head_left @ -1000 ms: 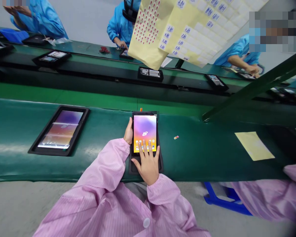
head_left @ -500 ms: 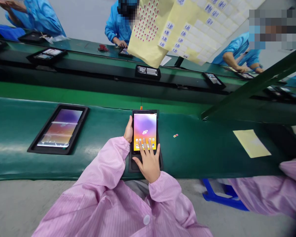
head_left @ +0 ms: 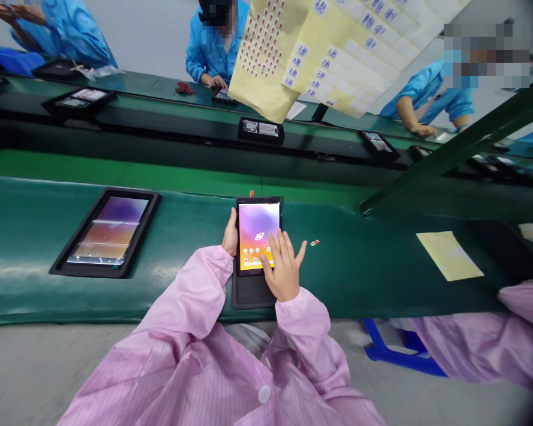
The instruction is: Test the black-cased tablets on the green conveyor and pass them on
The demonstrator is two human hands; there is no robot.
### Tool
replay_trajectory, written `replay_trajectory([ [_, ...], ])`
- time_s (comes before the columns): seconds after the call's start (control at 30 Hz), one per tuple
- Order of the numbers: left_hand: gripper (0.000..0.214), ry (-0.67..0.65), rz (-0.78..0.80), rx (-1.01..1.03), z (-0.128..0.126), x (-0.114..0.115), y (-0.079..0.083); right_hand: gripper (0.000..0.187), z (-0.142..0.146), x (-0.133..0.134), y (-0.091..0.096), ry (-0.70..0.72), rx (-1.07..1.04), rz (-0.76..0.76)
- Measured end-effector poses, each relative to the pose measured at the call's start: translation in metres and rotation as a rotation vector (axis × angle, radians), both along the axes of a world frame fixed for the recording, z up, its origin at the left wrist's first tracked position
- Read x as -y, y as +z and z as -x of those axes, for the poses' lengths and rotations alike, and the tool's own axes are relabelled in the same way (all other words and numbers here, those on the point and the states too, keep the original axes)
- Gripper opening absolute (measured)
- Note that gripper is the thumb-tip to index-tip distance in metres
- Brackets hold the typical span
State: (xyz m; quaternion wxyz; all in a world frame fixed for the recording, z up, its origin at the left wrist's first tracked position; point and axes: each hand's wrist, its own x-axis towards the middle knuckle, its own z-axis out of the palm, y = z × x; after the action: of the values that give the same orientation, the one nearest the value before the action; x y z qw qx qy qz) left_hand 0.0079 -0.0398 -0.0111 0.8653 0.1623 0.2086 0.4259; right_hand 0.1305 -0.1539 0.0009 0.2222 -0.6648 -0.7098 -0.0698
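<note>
1. The tablet lies in a black tray on the green belt; it sits toward the tray's far end, with the bare part of the tray showing on the near side; the screen is lit, with app icons along the bottom.
2. My guess is it's fairly light and stiff, but the glass looks slick and fragile; I'd take hold by the long side edges, not the screen.
3. The left hand is wrapped around the tablet's left edge, clamped on from the side; the fingers are hidden behind it, so I can't tell how tight the grip is.
4. The right hand is open with the fingers spread apart; the inner ones look to be touching the screen's lower right, and the outer ones stick out past the tablet's right edge, over the belt.
5. Relative to the tablet, a tiny sticker is just right; a second tablet is well left; a yellow sheet is well right.
</note>
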Motion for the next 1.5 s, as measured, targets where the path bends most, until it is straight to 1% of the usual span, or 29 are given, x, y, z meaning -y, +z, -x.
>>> replay_trajectory([
  [0.13, 0.073, 0.073, -0.02, 0.0, 0.0, 0.003, 0.0, 0.058, 0.017, -0.019, 0.009, 0.023, 0.007, 0.039],
  [0.27, 0.069, 0.16, 0.01, -0.029, -0.001, 0.005, -0.001, 0.063, 0.035, -0.031, 0.011, -0.019, -0.003, 0.08],
  [0.37, 0.067, 0.219, 0.032, -0.04, -0.002, 0.005, -0.002, 0.07, 0.052, -0.03, 0.006, -0.051, -0.018, 0.095],
  [0.47, 0.064, 0.288, 0.007, -0.063, -0.003, 0.007, 0.0, 0.074, 0.069, -0.021, 0.002, -0.055, -0.033, 0.102],
  [0.57, 0.066, 0.288, -0.01, -0.103, -0.003, 0.01, 0.004, 0.074, 0.079, -0.012, 0.001, -0.036, -0.034, 0.105],
  [0.67, 0.066, 0.293, -0.003, -0.107, -0.003, 0.012, 0.006, 0.071, 0.075, -0.006, 0.004, -0.004, -0.039, 0.12],
  [0.77, 0.064, 0.302, 0.001, -0.095, -0.004, 0.012, 0.007, 0.06, 0.063, 0.0, 0.007, 0.027, -0.059, 0.12],
  [0.83, 0.063, 0.303, -0.012, -0.077, -0.004, 0.012, 0.007, 0.056, 0.053, 0.003, 0.007, -0.014, -0.08, 0.092],
  [0.97, 0.065, 0.273, -0.028, -0.041, -0.004, 0.012, 0.008, 0.059, 0.042, 0.005, 0.001, -0.134, -0.116, 0.067],
  [1.13, 0.067, 0.264, -0.013, -0.014, -0.004, 0.012, 0.007, 0.065, 0.045, 0.003, -0.003, -0.166, -0.144, 0.107],
  [1.3, 0.064, 0.388, -0.013, 0.013, -0.009, 0.014, 0.008, 0.069, 0.051, 0.0, -0.004, -0.19, -0.172, 0.111],
  [1.5, 0.06, 0.474, 0.049, -0.015, -0.012, 0.016, 0.01, 0.076, 0.064, 0.003, -0.008, -0.165, -0.172, 0.177],
])
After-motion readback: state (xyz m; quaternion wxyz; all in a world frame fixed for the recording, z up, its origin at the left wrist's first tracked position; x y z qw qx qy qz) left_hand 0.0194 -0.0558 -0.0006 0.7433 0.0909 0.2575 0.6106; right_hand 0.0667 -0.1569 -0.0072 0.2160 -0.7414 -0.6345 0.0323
